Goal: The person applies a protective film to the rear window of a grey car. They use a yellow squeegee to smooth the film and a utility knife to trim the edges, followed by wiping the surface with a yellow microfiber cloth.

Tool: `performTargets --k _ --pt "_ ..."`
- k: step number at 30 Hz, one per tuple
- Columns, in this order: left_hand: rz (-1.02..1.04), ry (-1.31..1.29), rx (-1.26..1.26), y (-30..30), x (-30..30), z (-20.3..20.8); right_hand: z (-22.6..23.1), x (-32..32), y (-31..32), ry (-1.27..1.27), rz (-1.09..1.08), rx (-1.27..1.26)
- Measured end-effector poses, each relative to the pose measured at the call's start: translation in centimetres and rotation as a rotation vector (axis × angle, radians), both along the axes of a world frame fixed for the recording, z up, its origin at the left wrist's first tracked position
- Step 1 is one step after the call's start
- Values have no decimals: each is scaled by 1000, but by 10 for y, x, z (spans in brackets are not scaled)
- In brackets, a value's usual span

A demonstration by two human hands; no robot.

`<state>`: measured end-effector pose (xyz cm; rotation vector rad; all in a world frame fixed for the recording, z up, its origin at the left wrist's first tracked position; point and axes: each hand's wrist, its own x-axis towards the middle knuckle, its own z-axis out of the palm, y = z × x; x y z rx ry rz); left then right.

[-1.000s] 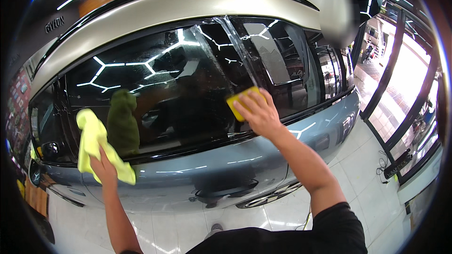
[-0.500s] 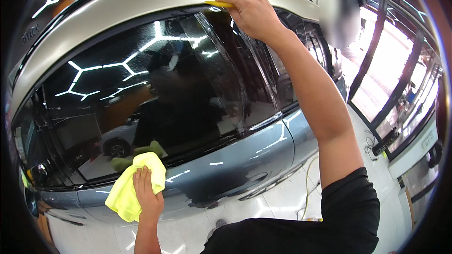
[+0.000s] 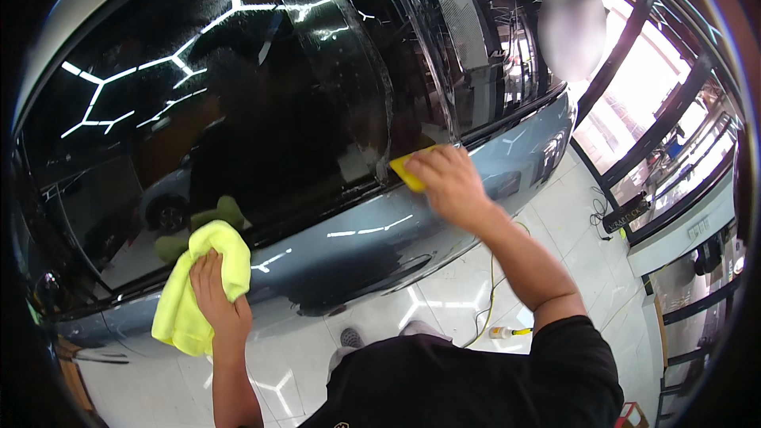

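My right hand (image 3: 448, 184) presses a small yellow squeegee (image 3: 410, 169) against the bottom edge of the dark tinted car window (image 3: 238, 111), just above the door sill. A wet streak runs down the glass above it. My left hand (image 3: 212, 292) grips a bunched yellow microfibre cloth (image 3: 202, 285) against the blue-grey car door (image 3: 357, 246) below the window, to the left.
The car fills the upper and middle view, its glass reflecting ceiling light strips. Below lies a glossy white tiled floor (image 3: 571, 222) with a yellow cable (image 3: 490, 285) and a small bottle (image 3: 507, 333). Glass shopfront frames (image 3: 658, 135) stand at the right.
My right hand has swept the squeegee from the window's top edge down to its bottom edge. The left hand with the cloth stays low on the door.
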<state>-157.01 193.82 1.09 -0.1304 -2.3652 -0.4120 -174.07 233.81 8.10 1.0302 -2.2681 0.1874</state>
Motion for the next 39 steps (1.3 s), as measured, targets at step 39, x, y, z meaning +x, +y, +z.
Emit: performTargets --k 39 --pt "187 89 861 34 -8 95 53 -7 73 -410 35 -373"
